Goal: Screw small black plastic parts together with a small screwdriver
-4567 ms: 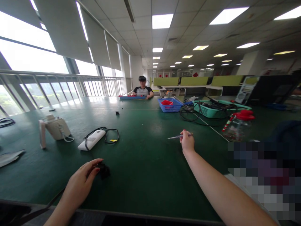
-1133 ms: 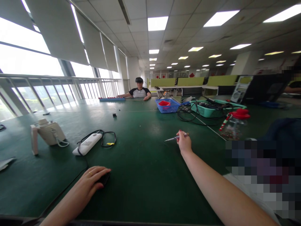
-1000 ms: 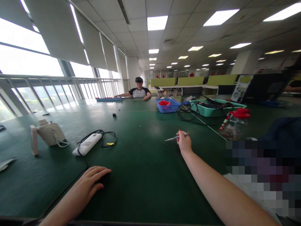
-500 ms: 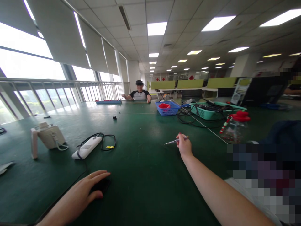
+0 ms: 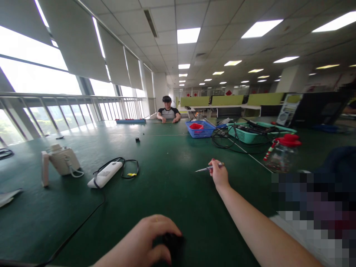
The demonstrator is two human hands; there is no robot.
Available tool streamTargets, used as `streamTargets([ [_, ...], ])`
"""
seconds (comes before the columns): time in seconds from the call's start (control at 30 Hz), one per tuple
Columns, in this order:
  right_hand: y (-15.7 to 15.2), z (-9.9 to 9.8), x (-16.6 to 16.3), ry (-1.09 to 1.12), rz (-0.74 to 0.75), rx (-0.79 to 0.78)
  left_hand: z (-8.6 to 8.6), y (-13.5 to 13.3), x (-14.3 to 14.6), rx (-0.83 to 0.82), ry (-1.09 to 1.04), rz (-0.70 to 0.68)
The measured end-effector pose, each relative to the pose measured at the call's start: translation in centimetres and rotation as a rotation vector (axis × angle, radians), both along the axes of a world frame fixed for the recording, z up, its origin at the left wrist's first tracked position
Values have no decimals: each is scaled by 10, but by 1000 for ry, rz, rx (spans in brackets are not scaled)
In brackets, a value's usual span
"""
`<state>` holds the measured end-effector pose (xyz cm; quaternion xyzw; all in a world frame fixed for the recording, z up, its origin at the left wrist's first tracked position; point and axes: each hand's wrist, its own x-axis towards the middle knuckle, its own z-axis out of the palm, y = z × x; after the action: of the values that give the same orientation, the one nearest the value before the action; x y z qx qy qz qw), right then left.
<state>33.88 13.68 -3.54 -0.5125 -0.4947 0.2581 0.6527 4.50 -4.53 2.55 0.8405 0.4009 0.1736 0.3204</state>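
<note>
My right hand (image 5: 219, 173) is closed around a slim silver pen (image 5: 204, 169), its pointed tip aimed left above the green table (image 5: 167, 185). At the lower middle, my left hand (image 5: 152, 235) curves with thumb and fingers around a small black thing (image 5: 174, 243), too dark to make out. Beyond the left hand lies a white power bank (image 5: 107, 174) with a black cable (image 5: 75, 231) around it. Left of that stands a cream camera-like device (image 5: 64, 160) with a strap.
A blue basket (image 5: 201, 131) with a red container and a green basket (image 5: 247, 138) full of cables stand at the back right. Nearer stands a red-lidded jar (image 5: 283, 155). A small black piece (image 5: 137, 139) lies mid-table. Another person (image 5: 168, 111) sits at the far end.
My left hand has moved right and nearer to me, the dark thing with it. The right hand keeps the pen in nearly the same place. The far person's hands have come together.
</note>
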Motion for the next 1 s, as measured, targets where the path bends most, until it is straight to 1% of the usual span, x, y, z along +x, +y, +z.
streamTargets([
  [0.03, -1, 1, -1, 9, 18, -10, 7, -4, 17, -39, -47, -133],
  [0.1, -1, 2, -2, 25, 59, -32, 19, -5, 43, -25, -97, -286],
  [0.17, -1, 1, -5, 40, 114, -46, 26, 7, 58, 41, -91, -323],
  [0.23, 0, 1, -7, 76, 178, -46, 26, 32, 67, 132, -25, -283],
  [0.3, 0, 2, -9, 113, 227, -37, 20, 67, 71, 233, 67, -153],
  [0.43, -5, 5, -10, 102, 227, -37, -5, 137, 74, 328, 219, 137],
  [0.47, -7, 6, -9, 88, 222, -36, -12, 150, 75, 343, 237, 188],
  [0.53, -10, 9, -9, 49, 228, -31, -25, 167, 74, 363, 243, 230],
  [0.63, -15, 15, -13, -12, 264, -14, -39, 177, 67, 352, 191, 272],
  [0.77, -23, 23, -23, -90, 361, -2, -49, 180, 47, 317, 128, 179],
  [0.83, -28, 27, -29, -160, 411, 13, -51, 182, 38, 311, 105, 171],
  [0.9, -32, 29, -34, -251, 444, 35, -53, 185, 35, 316, 94, 186],
  [1.0, -39, 31, -39, -473, 419, 117, -56, 188, 38, 343, 91, 207],
])
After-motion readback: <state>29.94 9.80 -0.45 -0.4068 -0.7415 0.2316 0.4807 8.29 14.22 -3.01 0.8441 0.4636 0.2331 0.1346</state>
